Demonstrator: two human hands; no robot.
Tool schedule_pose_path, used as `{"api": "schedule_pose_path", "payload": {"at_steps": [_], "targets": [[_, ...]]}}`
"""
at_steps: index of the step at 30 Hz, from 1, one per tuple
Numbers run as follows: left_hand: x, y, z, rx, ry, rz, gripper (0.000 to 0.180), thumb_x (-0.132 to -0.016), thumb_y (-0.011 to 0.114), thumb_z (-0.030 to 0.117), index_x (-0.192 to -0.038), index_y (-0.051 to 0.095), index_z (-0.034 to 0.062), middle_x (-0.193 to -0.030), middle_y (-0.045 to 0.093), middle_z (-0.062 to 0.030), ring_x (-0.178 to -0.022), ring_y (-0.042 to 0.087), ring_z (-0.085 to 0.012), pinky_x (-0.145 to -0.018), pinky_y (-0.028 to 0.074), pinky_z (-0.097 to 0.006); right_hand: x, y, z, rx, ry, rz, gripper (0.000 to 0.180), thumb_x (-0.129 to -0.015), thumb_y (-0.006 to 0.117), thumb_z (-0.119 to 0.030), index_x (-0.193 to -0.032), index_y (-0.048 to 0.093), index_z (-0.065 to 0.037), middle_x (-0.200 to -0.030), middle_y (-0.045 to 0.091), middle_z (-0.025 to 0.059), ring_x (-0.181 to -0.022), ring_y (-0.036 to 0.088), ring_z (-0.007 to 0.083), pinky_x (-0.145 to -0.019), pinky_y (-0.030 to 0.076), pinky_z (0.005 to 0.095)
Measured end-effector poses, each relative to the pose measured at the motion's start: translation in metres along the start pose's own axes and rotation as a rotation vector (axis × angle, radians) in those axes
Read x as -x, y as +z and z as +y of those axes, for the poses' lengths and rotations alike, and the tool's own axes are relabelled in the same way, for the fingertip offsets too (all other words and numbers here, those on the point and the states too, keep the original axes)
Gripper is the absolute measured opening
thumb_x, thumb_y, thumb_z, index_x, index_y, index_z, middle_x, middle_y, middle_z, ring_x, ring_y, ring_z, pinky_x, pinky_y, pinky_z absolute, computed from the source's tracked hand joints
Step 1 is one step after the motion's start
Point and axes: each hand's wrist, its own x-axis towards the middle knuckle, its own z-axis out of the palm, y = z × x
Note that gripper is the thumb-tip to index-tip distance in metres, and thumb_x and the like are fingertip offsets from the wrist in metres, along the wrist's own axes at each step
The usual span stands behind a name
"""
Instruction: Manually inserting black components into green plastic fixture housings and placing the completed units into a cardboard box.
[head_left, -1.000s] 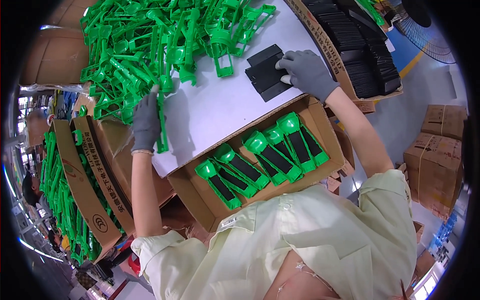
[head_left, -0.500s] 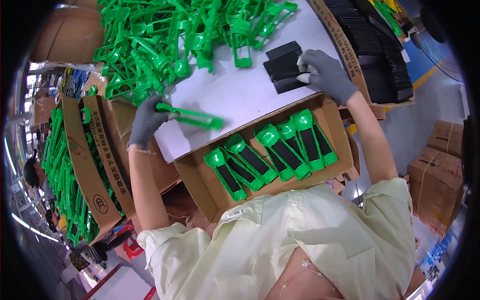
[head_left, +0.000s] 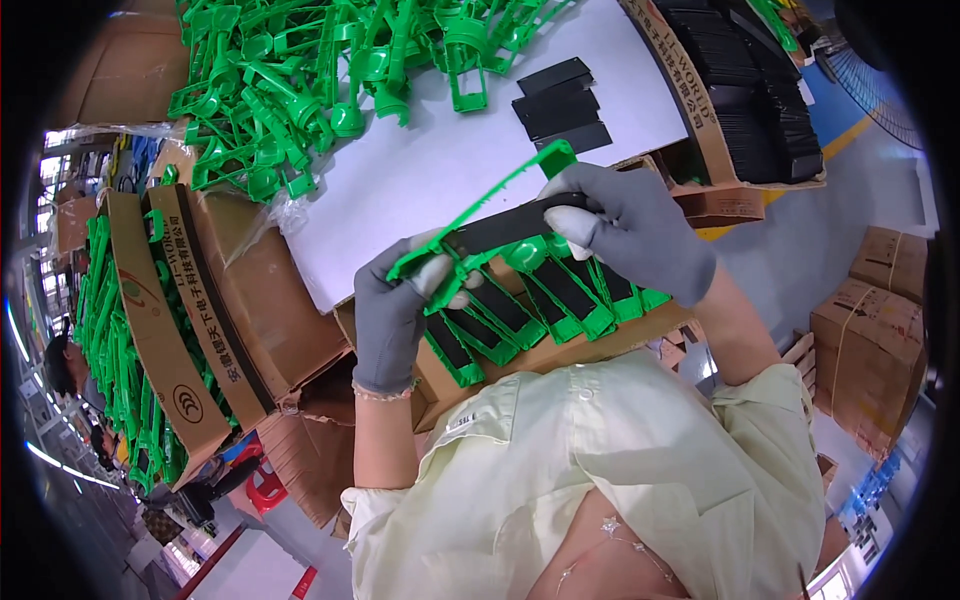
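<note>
Both my hands wear grey gloves with pale fingertips. My left hand (head_left: 400,300) grips one end of a green plastic frame (head_left: 497,192), which slants up to the right. My right hand (head_left: 630,220) pinches the right end of a flat black strip (head_left: 500,228). The strip's left end meets the frame close to my left fingers; how far it sits in is hidden. Below my hands, a shallow cardboard box (head_left: 425,385) holds several green frames with black strips in them (head_left: 560,295). A few loose black strips (head_left: 560,105) lie overlapping on the white tabletop (head_left: 400,175).
Green frames (head_left: 290,80) heap up along the table's far left. A carton of stacked black strips (head_left: 740,90) stands at the far right. Cartons of green pieces (head_left: 150,330) stand on the left. Closed cardboard boxes (head_left: 870,345) and a fan (head_left: 875,95) are to the right.
My left hand has moved right with the green frame, over the box. My right hand has come down from the loose strips with one black strip, bringing it against the frame.
</note>
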Motion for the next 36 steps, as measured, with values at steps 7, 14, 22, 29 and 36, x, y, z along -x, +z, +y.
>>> {"api": "schedule_pose_path", "payload": {"at_steps": [7, 14, 22, 29, 36], "targets": [[0.002, 0.010, -0.003, 0.005, -0.057, -0.091, 0.023, -0.088, 0.058, 0.004, -0.107, 0.059, -0.0088, -0.086, 0.066, -0.0151, -0.075, 0.068, -0.0231, -0.055, 0.055, -0.025, 0.007, -0.002, -0.010, 0.292, -0.082, 0.074, 0.020, -0.087, 0.061, -0.016, -0.100, 0.061, 0.000, -0.065, 0.061, 0.0056, -0.055, 0.057, 0.0073, -0.050, 0.043, 0.0243], [0.001, 0.031, -0.005, -0.093, -0.021, -0.021, 0.025, -0.087, 0.059, 0.004, -0.109, 0.059, -0.0091, -0.087, 0.066, -0.0146, -0.070, 0.066, -0.0185, -0.055, 0.051, -0.023, 0.011, 0.009, 0.012, 0.551, -0.136, 0.152, 0.031, -0.082, 0.068, -0.026, -0.102, 0.060, -0.004, -0.067, 0.062, 0.0073, -0.056, 0.061, 0.0160, -0.053, 0.046, 0.0285], [0.011, 0.015, -0.020, -0.198, -0.089, -0.145, 0.023, -0.082, 0.062, -0.005, -0.105, 0.062, -0.0083, -0.083, 0.066, -0.0131, -0.066, 0.067, -0.0197, -0.052, 0.051, -0.024, 0.038, 0.008, 0.034, 0.216, 0.046, -0.005, 0.026, -0.076, 0.075, -0.024, -0.094, 0.064, -0.009, -0.070, 0.064, 0.0068, -0.060, 0.063, 0.0175, -0.057, 0.047, 0.0283], [0.014, 0.022, -0.038, -0.244, -0.278, -0.089, 0.020, -0.082, 0.065, -0.004, -0.102, 0.062, -0.0047, -0.086, 0.066, -0.0083, -0.066, 0.067, -0.0150, -0.049, 0.050, -0.021, 0.079, 0.034, 0.054, 0.366, 0.302, 0.078, 0.024, -0.075, 0.075, -0.023, -0.091, 0.066, -0.008, -0.071, 0.065, 0.0105, -0.061, 0.063, 0.0179, -0.056, 0.046, 0.0305], [-0.029, -0.006, -0.009, -0.572, -0.453, -0.315, 0.017, -0.080, 0.066, 0.006, -0.092, 0.055, 0.0006, -0.069, 0.060, -0.0041, -0.054, 0.060, -0.0107, -0.043, 0.044, -0.021, 0.018, -0.044, 0.037, 0.533, 0.197, 0.133, 0.024, -0.076, 0.071, -0.024, -0.096, 0.066, -0.012, -0.075, 0.064, 0.0065, -0.065, 0.061, 0.0196, -0.063, 0.047, 0.0293]]}}
